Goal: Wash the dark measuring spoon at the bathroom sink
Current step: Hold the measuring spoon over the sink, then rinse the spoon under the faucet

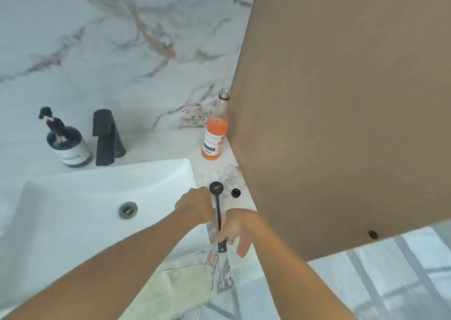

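The dark measuring spoon (pixel 218 207) lies along the marble counter strip just right of the white sink (pixel 73 197), bowl end pointing away from me. My right hand (pixel 238 229) grips its handle near the lower end, some fingers spread. My left hand (pixel 195 205) is curled beside the spoon's shaft near the bowl, touching or nearly touching it; whether it grips the shaft is unclear. The drain (pixel 128 210) sits in the basin, left of both hands.
A black faucet (pixel 105 138) and a dark soap dispenser (pixel 66 144) stand behind the sink. An open bottle of orange liquid (pixel 214 134) stands at the back right beside a brown cabinet side (pixel 341 100). A small black cap (pixel 236 193) lies near the spoon's bowl.
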{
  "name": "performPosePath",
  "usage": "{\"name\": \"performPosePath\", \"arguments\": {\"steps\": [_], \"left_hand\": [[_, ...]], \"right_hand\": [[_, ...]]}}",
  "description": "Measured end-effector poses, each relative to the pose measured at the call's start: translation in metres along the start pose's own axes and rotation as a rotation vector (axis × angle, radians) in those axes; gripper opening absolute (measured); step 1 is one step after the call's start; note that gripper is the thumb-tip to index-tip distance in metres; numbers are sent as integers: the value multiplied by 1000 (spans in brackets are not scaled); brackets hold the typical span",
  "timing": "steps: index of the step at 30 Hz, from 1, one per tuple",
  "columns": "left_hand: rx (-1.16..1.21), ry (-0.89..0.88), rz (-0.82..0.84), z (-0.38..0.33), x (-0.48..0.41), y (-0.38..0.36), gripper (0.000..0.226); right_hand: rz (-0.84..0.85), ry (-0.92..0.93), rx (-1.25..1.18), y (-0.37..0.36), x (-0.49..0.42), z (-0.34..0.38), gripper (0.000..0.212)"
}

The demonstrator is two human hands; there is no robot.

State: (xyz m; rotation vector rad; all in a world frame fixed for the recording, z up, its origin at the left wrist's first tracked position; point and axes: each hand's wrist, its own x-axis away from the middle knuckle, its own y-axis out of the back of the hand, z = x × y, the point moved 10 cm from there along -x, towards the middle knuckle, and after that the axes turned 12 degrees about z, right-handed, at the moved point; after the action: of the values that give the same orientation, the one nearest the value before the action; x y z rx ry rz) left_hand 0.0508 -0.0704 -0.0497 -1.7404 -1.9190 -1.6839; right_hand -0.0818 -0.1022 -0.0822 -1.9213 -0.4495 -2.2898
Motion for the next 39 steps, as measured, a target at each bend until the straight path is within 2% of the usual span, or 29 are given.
{"name": "performPosePath", "arguments": {"steps": [2,4,7,9,12,15,16,19,21,27,30,34,37,39], "left_hand": [[158,22,-9,-1,-22,-15,26],[293,55,-39,0,-38,-26,23],[402,89,-85,5,-64,-40,25],[421,120,-99,10,-73,-45,23],[460,158,-112,16,-82,-49,16],[505,169,-123,22,-88,-52,35],[529,168,-120,23,-89,-51,35],[642,110,-130,26,-87,-43,19],[752,45,-137,35,-80,-34,17],[1154,-101,-129,110,-51,0,8],[1186,-150,-158,155,-32,22,9],[1156,-118,-184,218,-12,40,14],[1224,-88,-175,260,-1,41,20],[1251,-63,-165,283,3,37,18]], "right_hand": [[-109,55,-62,11,-18,-5,35],[-305,136,-79,27,-35,-9,18],[-498,231,-106,37,-54,-7,24],[-522,252,-118,37,-65,-8,26],[-541,259,-93,35,-75,-10,16],[-550,273,-59,37,-76,-7,12],[-556,276,-59,37,-76,-6,12],[-606,300,-81,35,-65,6,17],[-627,326,-114,30,-57,20,16],[-657,406,-53,13,-46,94,13],[-613,441,17,-8,-52,141,13],[-515,479,17,-24,-56,194,8],[-691,618,-86,9,-23,239,15],[-751,734,-284,35,7,273,12]]}}
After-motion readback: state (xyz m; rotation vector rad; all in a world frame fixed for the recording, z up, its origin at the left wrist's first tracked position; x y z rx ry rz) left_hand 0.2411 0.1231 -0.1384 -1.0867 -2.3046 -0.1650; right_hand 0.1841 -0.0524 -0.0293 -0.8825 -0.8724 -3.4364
